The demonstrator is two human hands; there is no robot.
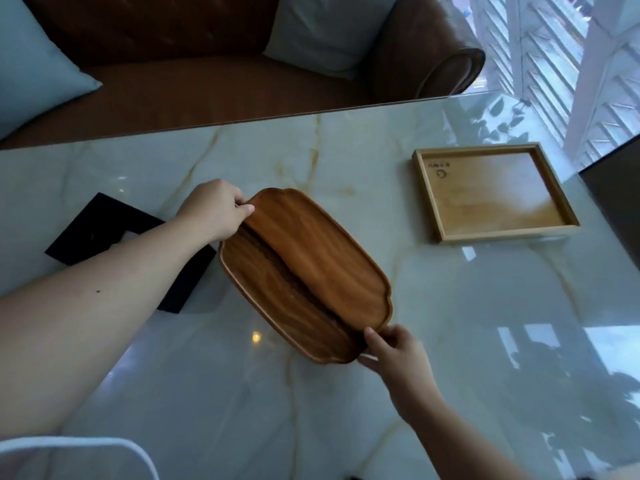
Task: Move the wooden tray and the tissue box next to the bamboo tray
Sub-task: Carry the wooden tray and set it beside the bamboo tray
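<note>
A dark brown oval wooden tray (304, 275) with scalloped ends lies diagonally in the middle of the marble table. My left hand (214, 209) grips its far-left end, thumb on the rim. My right hand (391, 351) pinches its near-right end. Whether the tray rests on the table or is lifted, I cannot tell. A black tissue box (90, 230) sits at the left, partly hidden under my left forearm. The pale rectangular bamboo tray (491, 192) lies empty at the far right of the table.
The marble table (346, 410) has a glossy top with window reflections. A brown leather sofa (207, 64) with pale cushions stands beyond the far edge. A white curved chair back (104, 448) is at the bottom left. White shutters fill the upper right.
</note>
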